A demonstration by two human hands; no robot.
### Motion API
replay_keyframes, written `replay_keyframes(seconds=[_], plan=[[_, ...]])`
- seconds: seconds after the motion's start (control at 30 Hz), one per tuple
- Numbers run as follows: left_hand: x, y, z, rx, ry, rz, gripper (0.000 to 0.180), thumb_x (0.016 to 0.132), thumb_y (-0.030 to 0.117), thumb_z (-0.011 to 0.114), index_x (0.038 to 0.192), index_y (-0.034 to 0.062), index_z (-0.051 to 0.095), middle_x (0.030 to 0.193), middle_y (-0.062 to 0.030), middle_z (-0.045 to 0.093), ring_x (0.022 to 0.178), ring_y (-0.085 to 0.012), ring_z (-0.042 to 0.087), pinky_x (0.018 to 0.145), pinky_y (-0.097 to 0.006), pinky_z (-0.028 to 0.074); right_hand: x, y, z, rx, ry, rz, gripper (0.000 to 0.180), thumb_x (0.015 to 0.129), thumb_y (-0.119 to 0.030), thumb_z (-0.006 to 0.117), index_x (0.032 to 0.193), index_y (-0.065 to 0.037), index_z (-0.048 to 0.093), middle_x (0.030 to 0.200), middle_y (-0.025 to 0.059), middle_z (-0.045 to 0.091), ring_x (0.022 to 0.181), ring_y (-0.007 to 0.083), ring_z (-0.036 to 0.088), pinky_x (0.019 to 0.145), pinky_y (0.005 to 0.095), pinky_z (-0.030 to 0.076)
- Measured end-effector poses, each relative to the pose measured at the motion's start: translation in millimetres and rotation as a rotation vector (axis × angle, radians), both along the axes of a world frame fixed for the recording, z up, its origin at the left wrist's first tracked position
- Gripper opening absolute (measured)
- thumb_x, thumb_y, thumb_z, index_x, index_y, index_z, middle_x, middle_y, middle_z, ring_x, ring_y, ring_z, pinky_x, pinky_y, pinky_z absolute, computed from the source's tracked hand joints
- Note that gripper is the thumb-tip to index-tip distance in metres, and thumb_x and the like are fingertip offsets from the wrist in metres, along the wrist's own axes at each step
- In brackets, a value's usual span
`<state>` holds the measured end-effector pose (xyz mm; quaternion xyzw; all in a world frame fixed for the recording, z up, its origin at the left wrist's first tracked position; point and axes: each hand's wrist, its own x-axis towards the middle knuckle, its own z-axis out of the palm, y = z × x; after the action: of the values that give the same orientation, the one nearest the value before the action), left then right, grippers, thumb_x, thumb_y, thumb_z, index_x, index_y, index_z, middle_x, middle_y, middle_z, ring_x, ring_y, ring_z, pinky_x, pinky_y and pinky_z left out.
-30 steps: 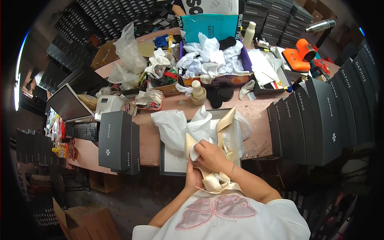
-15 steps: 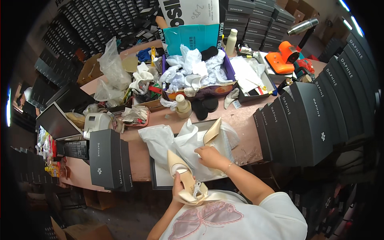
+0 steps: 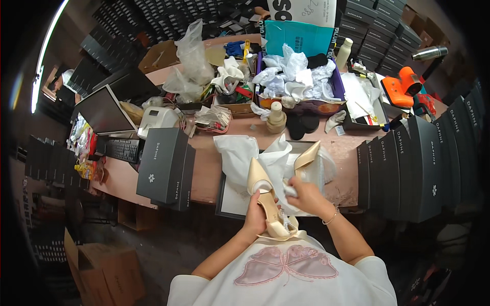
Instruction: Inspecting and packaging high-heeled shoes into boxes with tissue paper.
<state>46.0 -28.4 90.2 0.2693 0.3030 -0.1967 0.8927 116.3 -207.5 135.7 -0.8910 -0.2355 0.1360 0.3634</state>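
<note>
My left hand (image 3: 255,217) grips a beige pointed-toe shoe (image 3: 259,173) around its middle, toe pointing away from me and sparkly trim near my chest. My right hand (image 3: 312,199) is closed on a small white wad (image 3: 290,189), paper or cloth, just right of that shoe. Below both hands lies an open shoe box (image 3: 221,196) with white tissue paper (image 3: 236,149) spread out of it. The matching beige shoe (image 3: 308,157) rests in the box's far right part, beside translucent wrapping (image 3: 326,166).
Dark shoe boxes stand at the left (image 3: 162,166) and in a row at the right (image 3: 424,168). Behind are a cream bottle (image 3: 276,120), black pads (image 3: 302,125), a purple bin (image 3: 337,84) of crumpled paper and an orange tape dispenser (image 3: 398,93). A monitor (image 3: 106,113) stands far left.
My right hand has drawn back from the second shoe toward the held one, and a white wad now shows in its fingers. The whole view has shifted, moving the scene rightward.
</note>
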Motion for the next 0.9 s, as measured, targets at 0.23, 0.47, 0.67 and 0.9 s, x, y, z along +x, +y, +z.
replay_keyframes(seconds=[0.23, 0.47, 0.67, 0.9], plan=[[-0.9, -41.0, -9.4, 0.038, -0.198, 0.065, 0.043, 0.1, 0.034, 0.041, 0.134, 0.0114, 0.03, 0.127, -0.0098, 0.044, 0.113, -0.0226, 0.05, 0.097, -0.037, 0.043, -25.3, 20.8, -26.9, 0.095, -0.192, -0.1, 0.038, 0.075, -0.022, 0.072, 0.105, -0.007, 0.053, 0.08, 0.0132, 0.063, 0.071, 0.0327, 0.063, 0.061, 0.0412, 0.049], [-2.0, -51.3, -29.2, -0.05, -0.18, -0.193, 0.059, 0.097, 0.055, 0.03, 0.127, 0.0056, 0.042, 0.112, -0.0138, 0.056, 0.098, -0.0254, 0.06, 0.085, -0.037, 0.05, -11.7, 1.6, -27.4, 0.198, -0.374, -0.405, 0.047, 0.072, -0.028, 0.078, 0.105, -0.002, 0.058, 0.077, 0.0136, 0.06, 0.073, 0.033, 0.061, 0.068, 0.0376, 0.05], [13.5, -76.7, -15.3, 0.06, -0.188, -0.48, 0.048, 0.098, 0.045, 0.039, 0.126, 0.0058, 0.046, 0.106, -0.0118, 0.06, 0.092, -0.02, 0.062, 0.084, -0.035, 0.05, -13.3, -48.2, -31.5, 0.475, 0.187, -0.434, 0.041, 0.084, -0.022, 0.065, 0.119, -0.001, 0.058, 0.098, 0.0175, 0.067, 0.089, 0.0196, 0.065, 0.077, 0.0319, 0.05], [93.7, -72.9, -7.8, 1.18, -0.798, -0.615, 0.025, 0.089, 0.01, 0.057, 0.111, -0.0022, 0.058, 0.113, -0.0133, 0.059, 0.109, -0.027, 0.056, 0.092, -0.033, 0.045, 28.1, -178.0, -59.4, 0.347, 0.124, -0.75, 0.034, 0.089, -0.026, 0.058, 0.108, 0.002, 0.06, 0.086, 0.0187, 0.067, 0.077, 0.0249, 0.065, 0.069, 0.0354, 0.049]])
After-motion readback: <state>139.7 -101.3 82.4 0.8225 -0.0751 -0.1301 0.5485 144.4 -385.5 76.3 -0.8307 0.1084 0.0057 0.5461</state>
